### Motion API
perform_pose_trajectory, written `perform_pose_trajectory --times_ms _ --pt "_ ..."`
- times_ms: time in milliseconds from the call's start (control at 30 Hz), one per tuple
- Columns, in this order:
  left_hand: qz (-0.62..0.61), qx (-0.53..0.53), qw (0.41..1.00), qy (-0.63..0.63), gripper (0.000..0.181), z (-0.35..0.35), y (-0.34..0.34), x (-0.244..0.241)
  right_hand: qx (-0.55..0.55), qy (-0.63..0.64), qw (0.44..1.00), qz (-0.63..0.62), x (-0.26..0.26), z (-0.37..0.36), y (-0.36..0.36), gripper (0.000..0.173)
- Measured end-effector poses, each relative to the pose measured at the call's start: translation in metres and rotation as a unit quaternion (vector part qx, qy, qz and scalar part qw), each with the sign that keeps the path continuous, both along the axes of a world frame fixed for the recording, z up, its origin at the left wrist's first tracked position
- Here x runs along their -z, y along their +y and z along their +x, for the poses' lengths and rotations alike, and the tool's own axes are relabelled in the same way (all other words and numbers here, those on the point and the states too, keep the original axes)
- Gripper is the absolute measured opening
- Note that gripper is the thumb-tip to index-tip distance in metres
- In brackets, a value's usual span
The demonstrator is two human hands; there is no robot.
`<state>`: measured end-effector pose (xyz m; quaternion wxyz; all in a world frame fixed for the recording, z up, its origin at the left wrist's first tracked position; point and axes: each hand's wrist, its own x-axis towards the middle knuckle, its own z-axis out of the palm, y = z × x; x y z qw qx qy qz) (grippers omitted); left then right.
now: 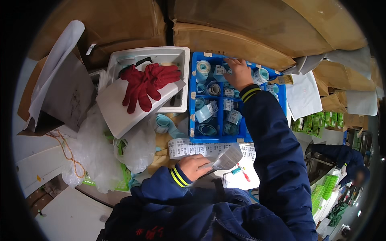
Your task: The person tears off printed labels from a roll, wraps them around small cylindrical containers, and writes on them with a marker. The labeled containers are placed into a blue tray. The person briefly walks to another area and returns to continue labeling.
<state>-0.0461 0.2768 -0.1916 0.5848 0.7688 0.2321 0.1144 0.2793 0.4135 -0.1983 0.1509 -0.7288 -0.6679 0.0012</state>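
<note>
A blue plastic tray (192,120) divided into compartments holds several rolls of printed labels on pale blue backing. My right hand (239,73) reaches into its upper middle part, fingertips among the rolls; whether it grips one is hidden. My left hand (194,167) holds the curled end of a strip of white printed labels (193,148), just below the tray's near edge. The strip stretches left and right along that edge. A loose label roll (163,122) lies partly unwound left of the tray. A paintbrush (285,79) rests at the tray's right side.
A white foam box (187,78) stands left of the tray, with a white slab (135,114) and red gloves (143,86) on top. Plastic bags (96,150) hang further left. Cardboard boxes (229,39) line the back. Papers and a red pen (247,177) lie near me. A co-worker bends over green baskets at right.
</note>
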Motion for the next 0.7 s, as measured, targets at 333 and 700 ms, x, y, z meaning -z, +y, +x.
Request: perform_pose_trajectory --times_ms 333,700 --pt "0.001 -0.014 1.0 -0.006 0.019 0.003 0.004 0.004 -0.043 -0.068 0.989 0.122 0.019 0.024 -0.003 0.016" --pt "-0.007 0.005 1.0 -0.025 0.02 0.01 0.003 0.003 -0.13 -0.102 0.986 0.038 0.022 0.046 -0.05 0.033"
